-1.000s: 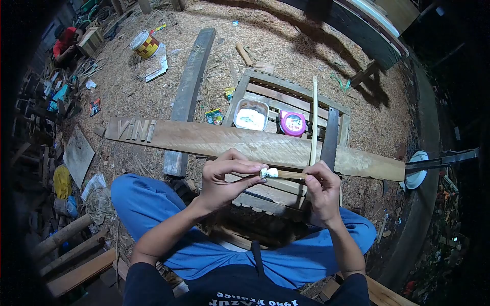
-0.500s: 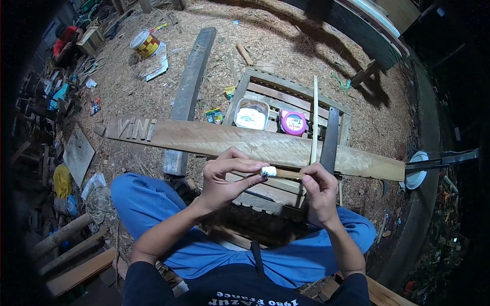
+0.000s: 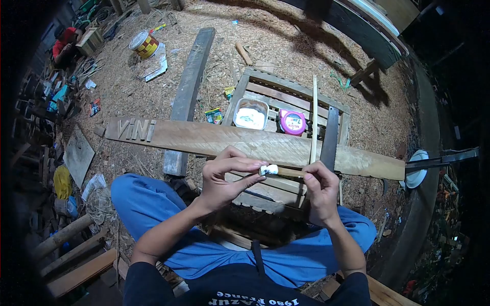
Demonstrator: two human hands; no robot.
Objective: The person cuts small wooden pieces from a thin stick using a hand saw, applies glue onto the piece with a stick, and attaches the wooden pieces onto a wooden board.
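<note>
My left hand [image 3: 224,176] pinches a small piece coated with white paste [image 3: 264,170] between thumb and fingertips; its kind is mostly hidden. In my right hand [image 3: 321,191] is a short thin wooden stick [image 3: 290,173], its white-smeared tip touching that piece. Both hands hover over the near edge of a long wooden board [image 3: 245,143], where raised wooden letters [image 3: 137,130] spell "VINI" at the left end. Behind the board, a plastic tub of white paste [image 3: 251,115] and a pink tape measure [image 3: 292,122] rest on a slatted wooden frame [image 3: 286,84].
A handsaw [image 3: 331,140] and a long thin wood strip [image 3: 314,117] lie across the board. A grey beam [image 3: 191,86] runs under its left part. Beyond are a paint bucket [image 3: 144,45] and a person in red [image 3: 65,43]. Sawdust covers the ground.
The white-tipped stick has shifted and tilted slightly against the piece in my left hand. My right hand has moved slightly; my left is nearly still.
</note>
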